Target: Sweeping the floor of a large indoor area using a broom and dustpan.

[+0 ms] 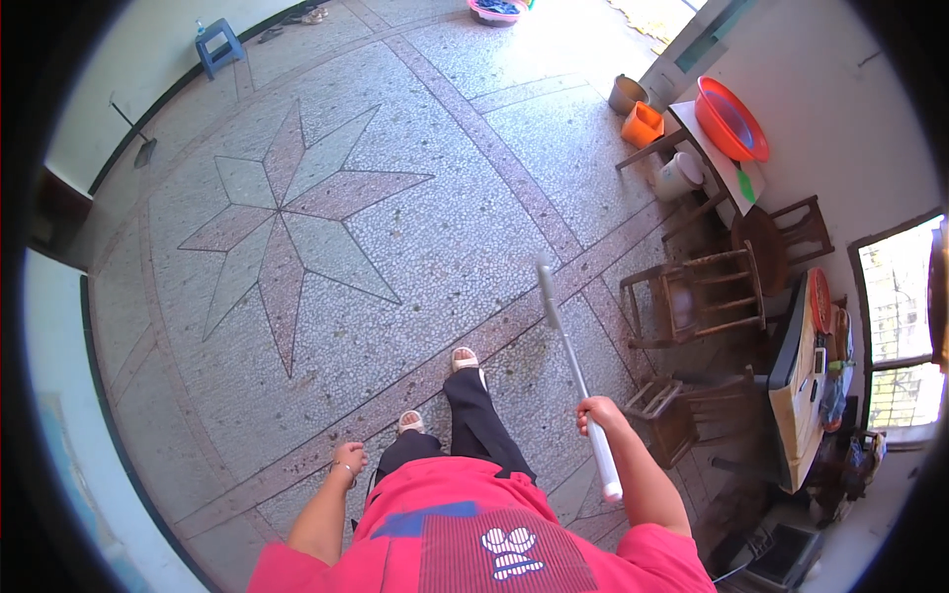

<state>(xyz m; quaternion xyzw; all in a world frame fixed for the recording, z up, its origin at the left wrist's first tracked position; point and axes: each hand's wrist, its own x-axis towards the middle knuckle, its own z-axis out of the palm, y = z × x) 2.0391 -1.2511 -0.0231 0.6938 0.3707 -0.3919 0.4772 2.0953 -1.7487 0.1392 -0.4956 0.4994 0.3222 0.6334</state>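
My right hand (602,416) is closed round the pale handle of a long-handled tool (572,354), which slants up and away from me. Its narrow grey head looks blurred, and I cannot tell what kind of tool it is or whether it touches the floor. At my left side hangs my left hand (350,458), with a bracelet at the wrist and its fingers loosely curled; nothing shows in it. Both feet, in light sandals, stand on the speckled terrazzo floor (445,244), near a reddish border strip.
Wooden chairs (693,293) and a covered table (797,400) stand at the right. Beyond them are a red basin (730,118) on a side table, an orange bin (642,124) and a white bucket (678,176). Far left are a blue stool (219,46) and a long-handled dustpan (145,152).
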